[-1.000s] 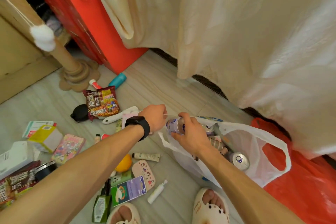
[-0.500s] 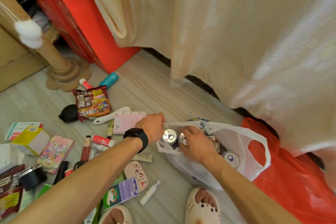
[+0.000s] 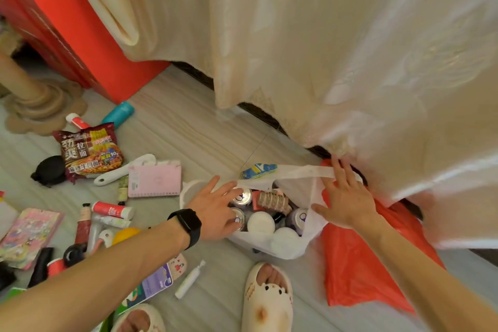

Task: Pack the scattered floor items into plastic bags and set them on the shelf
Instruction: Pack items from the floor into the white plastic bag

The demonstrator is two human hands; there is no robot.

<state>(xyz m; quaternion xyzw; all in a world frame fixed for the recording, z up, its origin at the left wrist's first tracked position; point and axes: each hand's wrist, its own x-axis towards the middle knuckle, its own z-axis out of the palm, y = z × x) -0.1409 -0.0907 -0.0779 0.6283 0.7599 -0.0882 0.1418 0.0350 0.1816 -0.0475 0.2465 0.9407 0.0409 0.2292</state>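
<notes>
Both hands lie flat and spread at the mouth of the white plastic bag (image 3: pixel 283 248).

Half a second ago the left hand (image 3: pixel 215 210) was a fist at the rim and the right hand (image 3: pixel 347 197) was on a can; now the left rests straight-fingered on the upright cans (image 3: pixel 242 196), and the right has moved to the far rim, fingers fanned against the handle. Beyond the right hand a red bag (image 3: pixel 358 272) and the curtain (image 3: pixel 350 62) crowd in. Past the left hand lies a pink notebook (image 3: pixel 154 180), with bare floor (image 3: pixel 204 137) ahead.

I see cans (image 3: pixel 242 197) in the open bag (image 3: pixel 285 249); notebook (image 3: pixel 154 180) lies left of it, noodle packet (image 3: pixel 89 151) farther left.
</notes>
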